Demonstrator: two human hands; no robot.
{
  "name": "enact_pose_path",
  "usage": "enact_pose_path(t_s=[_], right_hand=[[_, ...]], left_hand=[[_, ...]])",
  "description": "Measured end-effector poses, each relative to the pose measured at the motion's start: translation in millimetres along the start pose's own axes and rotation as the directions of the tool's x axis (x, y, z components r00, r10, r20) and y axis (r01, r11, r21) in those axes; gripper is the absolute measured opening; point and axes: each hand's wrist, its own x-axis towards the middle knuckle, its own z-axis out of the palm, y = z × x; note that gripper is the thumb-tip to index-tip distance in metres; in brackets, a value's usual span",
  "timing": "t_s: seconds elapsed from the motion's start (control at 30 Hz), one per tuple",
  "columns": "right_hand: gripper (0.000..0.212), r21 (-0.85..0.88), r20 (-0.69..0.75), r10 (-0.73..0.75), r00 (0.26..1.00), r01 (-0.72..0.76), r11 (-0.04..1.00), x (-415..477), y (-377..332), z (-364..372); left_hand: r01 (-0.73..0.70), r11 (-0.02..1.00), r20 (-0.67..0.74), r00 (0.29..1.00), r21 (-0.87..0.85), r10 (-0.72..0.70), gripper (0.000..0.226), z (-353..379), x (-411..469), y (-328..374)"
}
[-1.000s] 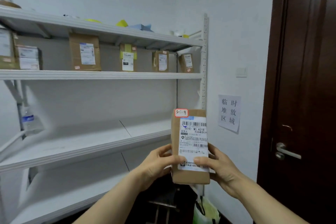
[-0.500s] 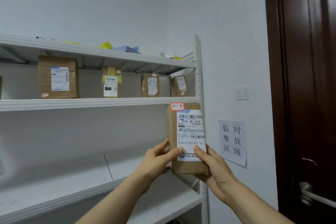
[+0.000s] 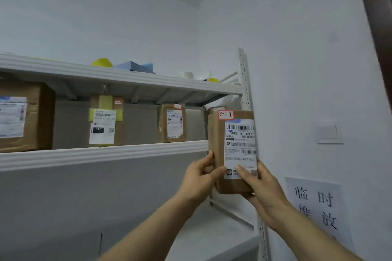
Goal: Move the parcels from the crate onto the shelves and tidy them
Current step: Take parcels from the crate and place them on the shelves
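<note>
**White-walled storeroom: parcel 3-1-9 up at the shelf's right end**

Pale wall behind the metal racking. Top shelf [image 3: 118, 75] holds yellow & blue bits, can't tell what. Middle shelf [image 3: 101, 155] carries, L to R: big carton [image 3: 23, 116], yellow-taped carton [image 3: 105, 122], small parcel [image 3: 172, 123], plus one more mostly hidden. Crate not in view.

Left grip [image 3: 200, 178] pinches the held parcel [image 3: 239, 144] at its left edge, thumb on the front. Right grip [image 3: 263, 188] wraps the lower right corner, thumb on the label. Parcel is upright, in the air at the middle shelf's right end beside the post [image 3: 246, 82], not yet set down.

Prob. light, stiff cardboard w/ a slick label. Best held by edges & underside. Wall sign [image 3: 318, 203] far right.
</note>
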Motion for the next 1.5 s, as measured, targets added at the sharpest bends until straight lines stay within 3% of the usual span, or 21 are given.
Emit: enact_pose_path(t_s=[0.17,0.27,0.43,0.6,0.73,0.93,1.1,1.27,1.37,1.5], right_hand=[[0.038,0.067,0.004,-0.025,1.0,0.024,0.997,96.1,19.5,-16.0],[0.026,0.053,0.043,-0.051,0.998,0.048,0.997,148.0,30.3,-19.6],[0.019,0.047,0.061,-0.042,0.997,0.039,0.998,225.3,43.9,-21.3],[0.027,0.06,0.109,-0.056,0.992,0.05,0.997,285.9,56.1,-23.4],[0.041,-0.046,0.131,-0.098,0.987,0.105,0.993,325.9,73.6,-16.2],[0.05,-0.269,0.162,-0.182,0.97,0.221,0.937,366.3,91.4,0.4],[0.045,-0.536,0.199,-0.201,0.959,0.278,0.797,394.5,109.6,6.6],[0.047,-0.668,0.212,-0.275,0.938,0.344,0.66,417.5,127.5,13.5],[0.047,-0.706,0.173,-0.298,0.939,0.329,0.628,421.8,132.9,9.6],[0.042,-0.649,-0.143,-0.42,0.896,0.236,0.724,439.3,127.8,-18.5]], left_hand=[[-0.008,0.995,-0.035,0.999,0.096,0.011,0.05,5.4,72.1,-14.7],[-0.004,0.986,-0.076,0.997,0.164,0.017,0.056,9.9,109.6,-24.6],[0.036,0.96,-0.181,0.983,0.276,0.015,0.054,19.8,169.2,-29.9],[0.099,0.913,-0.276,0.961,0.396,0.016,0.047,13.2,212.2,-46.3],[0.145,0.89,-0.357,0.934,0.433,0.021,0.059,1.6,243.7,-63.0],[0.095,0.852,-0.38,0.916,0.514,0.127,0.046,0.8,290.8,-82.9],[0.226,0.756,-0.504,0.849,0.615,0.156,0.054,-10.0,326.5,-109.8],[0.285,0.72,-0.513,0.851,0.633,0.113,0.06,-16.2,354.6,-127.3],[0.335,0.691,-0.539,0.837,0.64,0.093,0.058,-18.5,367.4,-132.6],[0.389,0.706,-0.565,0.825,0.592,0.019,0.059,-22.4,374.4,-131.6]])
